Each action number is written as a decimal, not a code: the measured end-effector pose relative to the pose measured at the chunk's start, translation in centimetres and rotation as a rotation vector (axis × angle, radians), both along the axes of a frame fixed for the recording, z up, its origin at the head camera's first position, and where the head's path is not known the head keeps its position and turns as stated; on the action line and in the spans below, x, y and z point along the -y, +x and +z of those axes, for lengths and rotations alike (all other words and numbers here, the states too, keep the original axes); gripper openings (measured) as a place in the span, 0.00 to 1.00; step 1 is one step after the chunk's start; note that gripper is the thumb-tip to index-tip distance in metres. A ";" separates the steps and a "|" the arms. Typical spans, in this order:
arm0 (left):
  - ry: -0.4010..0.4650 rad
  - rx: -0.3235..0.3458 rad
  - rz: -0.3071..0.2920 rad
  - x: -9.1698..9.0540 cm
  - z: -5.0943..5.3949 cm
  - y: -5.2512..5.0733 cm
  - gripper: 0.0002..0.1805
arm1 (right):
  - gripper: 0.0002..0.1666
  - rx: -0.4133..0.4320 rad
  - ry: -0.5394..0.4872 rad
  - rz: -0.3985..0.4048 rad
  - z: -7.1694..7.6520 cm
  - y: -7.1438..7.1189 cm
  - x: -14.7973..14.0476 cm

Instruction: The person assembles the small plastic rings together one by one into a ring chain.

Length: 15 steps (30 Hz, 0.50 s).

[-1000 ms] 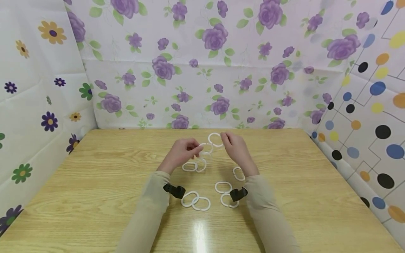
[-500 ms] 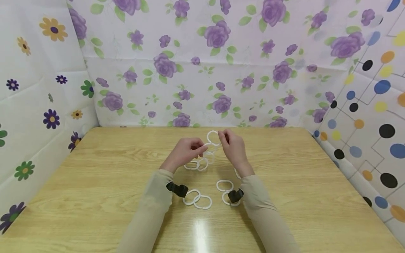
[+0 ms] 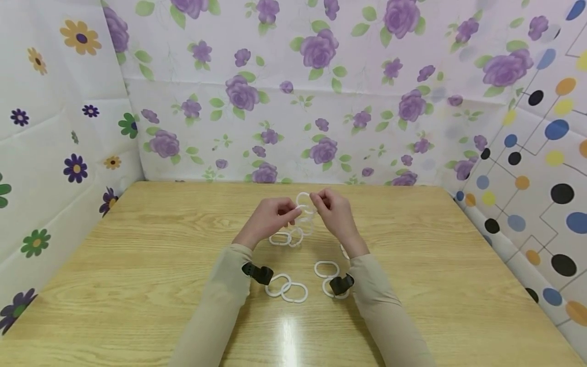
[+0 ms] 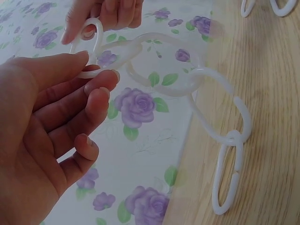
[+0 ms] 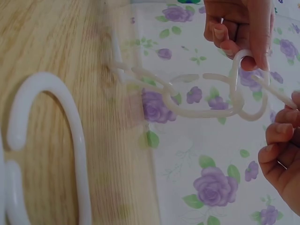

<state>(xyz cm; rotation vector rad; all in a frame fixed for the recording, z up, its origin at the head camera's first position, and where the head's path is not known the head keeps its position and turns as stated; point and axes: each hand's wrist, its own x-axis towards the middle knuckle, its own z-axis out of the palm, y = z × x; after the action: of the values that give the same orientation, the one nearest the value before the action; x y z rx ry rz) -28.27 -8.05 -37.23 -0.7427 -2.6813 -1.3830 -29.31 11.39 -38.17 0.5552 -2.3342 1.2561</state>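
Observation:
My left hand (image 3: 270, 220) pinches the top link of a chain of white plastic C-shaped links between thumb and fingertips. Several joined links hang from it toward the table, among them a middle link (image 4: 248, 123) and the end link (image 4: 216, 187). Close by on the right, my right hand (image 3: 337, 214) pinches another white link (image 5: 276, 93) by its side. In both wrist views this link meets the left hand's link near the fingertips. Whether the two are hooked together is unclear, since fingers cover part of them. The chain's lowest links (image 3: 279, 243) appear just past the left wrist.
On the wooden table (image 3: 137, 265) lie a joined pair of white links (image 3: 293, 302) near the left wrist and another pair (image 3: 326, 262) near the right. A further link (image 3: 342, 250) is partly hidden by my right wrist. Flowered cloth (image 3: 202, 127) hangs behind the table.
My right hand has moved left with its link, which now overlaps the link in my left hand. The left hand has shifted slightly right and keeps its pinch. The camera view has tilted a little.

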 end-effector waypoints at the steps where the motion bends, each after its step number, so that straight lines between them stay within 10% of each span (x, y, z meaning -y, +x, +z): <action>1: 0.005 0.003 0.002 0.0 0.0 0.0 0.15 | 0.14 0.018 0.001 0.019 0.1 0.1 0.0; 15: 0.036 0.005 0.035 -0.1 -0.2 0.0 0.11 | 0.15 0.144 -0.052 0.081 0.4 0.2 -0.3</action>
<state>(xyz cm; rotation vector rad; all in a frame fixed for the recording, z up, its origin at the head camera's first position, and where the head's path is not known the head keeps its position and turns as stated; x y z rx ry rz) -28.32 -7.90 -37.45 -0.6869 -2.6520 -1.4231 -29.16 11.65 -37.81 0.5641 -2.4092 1.4339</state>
